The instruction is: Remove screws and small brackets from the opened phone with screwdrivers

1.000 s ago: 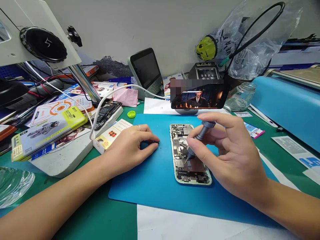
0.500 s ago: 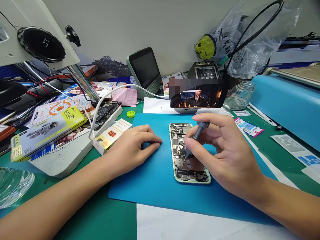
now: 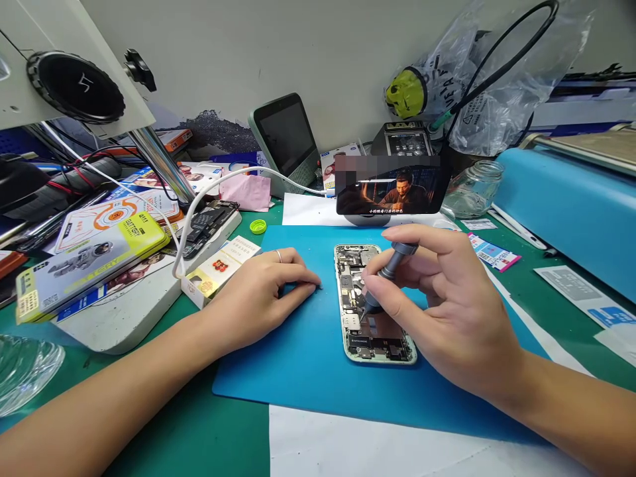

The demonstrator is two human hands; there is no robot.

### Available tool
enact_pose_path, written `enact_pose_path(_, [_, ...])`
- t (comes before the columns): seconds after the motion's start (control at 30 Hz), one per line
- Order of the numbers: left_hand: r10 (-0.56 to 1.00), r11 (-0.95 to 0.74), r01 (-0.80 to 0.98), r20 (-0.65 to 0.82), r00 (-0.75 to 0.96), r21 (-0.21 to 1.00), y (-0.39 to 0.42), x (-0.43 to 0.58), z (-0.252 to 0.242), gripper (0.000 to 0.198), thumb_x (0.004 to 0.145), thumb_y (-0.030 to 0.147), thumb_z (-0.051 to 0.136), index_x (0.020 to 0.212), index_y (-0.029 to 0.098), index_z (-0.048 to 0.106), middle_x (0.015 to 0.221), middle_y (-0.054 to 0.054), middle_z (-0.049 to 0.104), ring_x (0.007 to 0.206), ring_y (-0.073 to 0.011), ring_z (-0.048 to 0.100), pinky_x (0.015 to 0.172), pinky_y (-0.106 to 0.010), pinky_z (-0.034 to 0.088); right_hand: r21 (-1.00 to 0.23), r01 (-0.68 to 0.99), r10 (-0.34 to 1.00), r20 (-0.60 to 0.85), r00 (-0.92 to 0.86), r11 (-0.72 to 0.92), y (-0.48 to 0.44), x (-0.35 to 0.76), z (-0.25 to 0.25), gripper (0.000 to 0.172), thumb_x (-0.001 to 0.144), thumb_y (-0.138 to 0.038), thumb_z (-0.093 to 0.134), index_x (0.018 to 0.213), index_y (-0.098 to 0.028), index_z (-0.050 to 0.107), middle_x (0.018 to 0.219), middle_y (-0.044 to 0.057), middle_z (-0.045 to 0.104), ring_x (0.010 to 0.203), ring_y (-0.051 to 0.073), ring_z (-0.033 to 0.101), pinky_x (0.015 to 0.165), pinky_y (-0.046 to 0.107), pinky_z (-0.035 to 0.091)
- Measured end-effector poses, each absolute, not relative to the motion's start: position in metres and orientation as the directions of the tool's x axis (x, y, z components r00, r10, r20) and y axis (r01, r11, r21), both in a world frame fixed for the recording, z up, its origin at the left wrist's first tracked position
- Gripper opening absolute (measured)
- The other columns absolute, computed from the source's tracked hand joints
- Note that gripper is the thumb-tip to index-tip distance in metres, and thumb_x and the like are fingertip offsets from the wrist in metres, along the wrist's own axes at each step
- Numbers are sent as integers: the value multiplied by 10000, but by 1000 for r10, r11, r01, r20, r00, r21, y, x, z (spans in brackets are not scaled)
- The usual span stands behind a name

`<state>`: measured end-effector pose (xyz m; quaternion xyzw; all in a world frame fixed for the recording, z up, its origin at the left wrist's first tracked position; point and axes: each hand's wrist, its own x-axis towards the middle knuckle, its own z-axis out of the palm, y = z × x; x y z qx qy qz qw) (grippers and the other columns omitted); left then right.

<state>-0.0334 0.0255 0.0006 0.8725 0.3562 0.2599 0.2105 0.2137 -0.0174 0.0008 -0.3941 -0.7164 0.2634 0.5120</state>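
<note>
An opened smartphone (image 3: 352, 281) lies on the blue mat (image 3: 298, 358), its circuit boards and inner parts exposed. My right hand (image 3: 450, 305) grips a grey screwdriver (image 3: 396, 260), index finger resting on its cap. The driver's tip reaches down into the phone, near a silver plate on its left side; the exact contact point is too small to see. To the left of the phone, my left hand (image 3: 271, 288) rests on the mat, wearing a ring. Its thumb and index fingertips are pinched together; a tiny dark speck shows there, too small to name.
A second phone (image 3: 390, 189) playing a video stands behind the mat, with a white cable (image 3: 238, 173) attached. A small card box (image 3: 218, 268) sits by my left wrist. Battery packaging (image 3: 94, 265) and a microscope stand (image 3: 163, 162) crowd the left. A glass jar (image 3: 474, 189) stands back right.
My left thumb and index fingertips have come together. The screwdriver stays at nearly the same spot in the phone. The video picture has changed, and the view has shifted slightly.
</note>
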Motion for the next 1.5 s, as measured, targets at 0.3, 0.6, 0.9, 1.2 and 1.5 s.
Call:
enact_pose_path(0.3, [652, -729, 421, 360, 667, 540, 7, -21, 7, 233, 1011, 268, 678, 1201, 164, 764, 1019, -48, 686, 916, -169, 626, 823, -323, 475, -778, 217, 808, 575, -129, 589, -20, 211, 3, 402, 980, -111, 698, 1277, -329, 536, 1021, -14, 690, 897, 162, 760, 786, 323, 707])
enact_pose_path(0.6, [648, -717, 419, 310, 696, 558, -2, -12, 4, 232, 1006, 314, 694, 1191, 182, 739, 1079, -46, 657, 913, -198, 528, 801, -381, 448, -752, 338, 823, 540, -175, 566, -16, 215, -2, 408, 985, -147, 696, 1314, -332, 541, 975, -27, 693, 785, 142, 734, 688, 277, 681])
enact_pose_path(0.9, [664, -690, 425, 277, 695, 585, -3, -10, 0, 201, 1017, 314, 673, 1196, 227, 704, 1107, -39, 658, 980, -208, 554, 832, -388, 467, -771, 299, 826, 540, -163, 563, -18, 215, -1, 413, 991, -143, 684, 1331, -329, 542, 1001, -1, 724, 784, 165, 762, 677, 304, 694])
enact_pose_path(1.2, [653, -704, 408, 303, 694, 582, -4, -7, 0, 314, 1000, 297, 701, 1307, 233, 683, 1150, -49, 661, 991, -211, 567, 843, -399, 480, -735, 224, 768, 610, -194, 640, -19, 214, -3, 460, 1003, -101, 660, 1364, -338, 502, 1042, 6, 697, 850, 150, 754, 733, 283, 699])
enact_pose_path(1.5, [641, -705, 413, 268, 720, 577, -3, -2, 2, 104, 1013, 262, 675, 1087, 224, 738, 1113, -33, 657, 995, -190, 571, 857, -370, 481, -731, 166, 747, 627, -221, 662, -21, 212, -2, 458, 1005, -111, 669, 1363, -326, 481, 1035, 0, 702, 847, 137, 749, 724, 265, 687])
